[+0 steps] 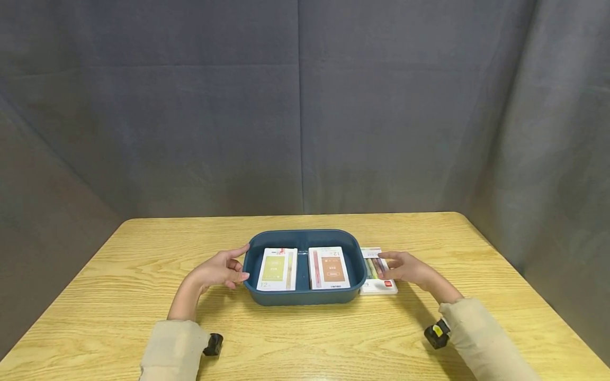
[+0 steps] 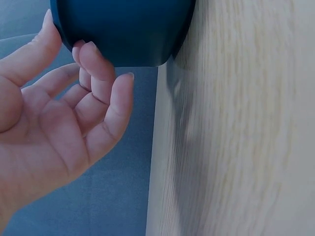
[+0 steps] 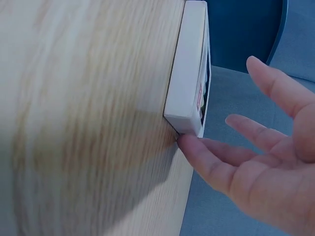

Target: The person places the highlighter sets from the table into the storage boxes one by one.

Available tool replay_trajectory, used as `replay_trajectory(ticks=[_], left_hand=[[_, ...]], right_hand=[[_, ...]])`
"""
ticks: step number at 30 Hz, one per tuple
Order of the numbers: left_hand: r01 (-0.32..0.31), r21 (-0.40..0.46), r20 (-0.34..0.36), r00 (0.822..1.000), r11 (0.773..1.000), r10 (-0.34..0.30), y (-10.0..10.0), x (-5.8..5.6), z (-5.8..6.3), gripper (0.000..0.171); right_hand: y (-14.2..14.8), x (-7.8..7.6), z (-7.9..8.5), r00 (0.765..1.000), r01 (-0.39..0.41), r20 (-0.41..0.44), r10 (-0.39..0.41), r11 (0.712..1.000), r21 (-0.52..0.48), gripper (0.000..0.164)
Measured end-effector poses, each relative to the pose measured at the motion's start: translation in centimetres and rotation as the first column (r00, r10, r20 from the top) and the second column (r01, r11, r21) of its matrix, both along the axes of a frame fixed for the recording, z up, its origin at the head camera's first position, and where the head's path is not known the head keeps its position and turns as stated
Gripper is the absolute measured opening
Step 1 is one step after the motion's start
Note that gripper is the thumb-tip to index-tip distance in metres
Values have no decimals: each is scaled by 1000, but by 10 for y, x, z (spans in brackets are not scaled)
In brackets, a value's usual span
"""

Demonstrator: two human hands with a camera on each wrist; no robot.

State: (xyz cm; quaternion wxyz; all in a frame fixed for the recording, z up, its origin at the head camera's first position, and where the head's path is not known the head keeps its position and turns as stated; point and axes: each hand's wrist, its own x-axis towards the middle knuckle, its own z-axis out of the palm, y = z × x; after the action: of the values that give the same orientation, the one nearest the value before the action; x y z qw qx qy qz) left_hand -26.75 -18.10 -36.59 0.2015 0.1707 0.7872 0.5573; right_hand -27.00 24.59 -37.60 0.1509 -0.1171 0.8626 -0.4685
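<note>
A dark blue two-compartment tray (image 1: 305,299) stands on the table. In its left compartment lies a white box with a yellow-green panel (image 1: 275,269), in its right one a white box with an orange-brown panel (image 1: 332,269). My left hand (image 1: 221,269) touches the tray's left end with thumb and fingertips, its other fingers loosely bent beside the outer wall (image 2: 123,34). Beside the tray's right end lies a flat white pack (image 1: 378,286) with coloured sticks or pens showing through its front. My right hand (image 1: 405,269) reaches over it, fingers spread, one fingertip touching the pack's edge (image 3: 184,73).
The light wood table (image 1: 295,344) extends around the tray on all sides. Grey curtains (image 1: 214,132) hang behind it and along both sides. A black wrist camera sits at each sleeve, the right one (image 1: 437,333) bearing a yellow mark.
</note>
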Motion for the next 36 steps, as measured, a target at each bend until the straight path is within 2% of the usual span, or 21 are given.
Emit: replay_trajectory(ticks=[5,13,20,23,28,36], left_hand=[[-3,-3,3,1000,1000,3,0,0,0,78],[-2,-5,-1,1000,1000,2,0,0,0,77],[-8,-2,11,1000,1000,8,-1,-1,0,78],[-11,-3,11,1000,1000,11,-1,-1,0,77],[-9,-4,7,1000,1000,9,0,-1,0,77],[-3,12,18,1000,1000,3,-2,-1,-1,78]], right_hand=[[1,0,0,1000,6,3,-6,1000,1,59],[4,1,1,997,73,-16,-73,997,-39,61],[8,0,5,992,125,19,-124,979,-160,53],[9,0,7,993,118,16,-117,974,-195,53],[9,-1,8,995,98,-12,-102,976,-194,53],[8,0,5,992,127,21,-126,969,-210,54]])
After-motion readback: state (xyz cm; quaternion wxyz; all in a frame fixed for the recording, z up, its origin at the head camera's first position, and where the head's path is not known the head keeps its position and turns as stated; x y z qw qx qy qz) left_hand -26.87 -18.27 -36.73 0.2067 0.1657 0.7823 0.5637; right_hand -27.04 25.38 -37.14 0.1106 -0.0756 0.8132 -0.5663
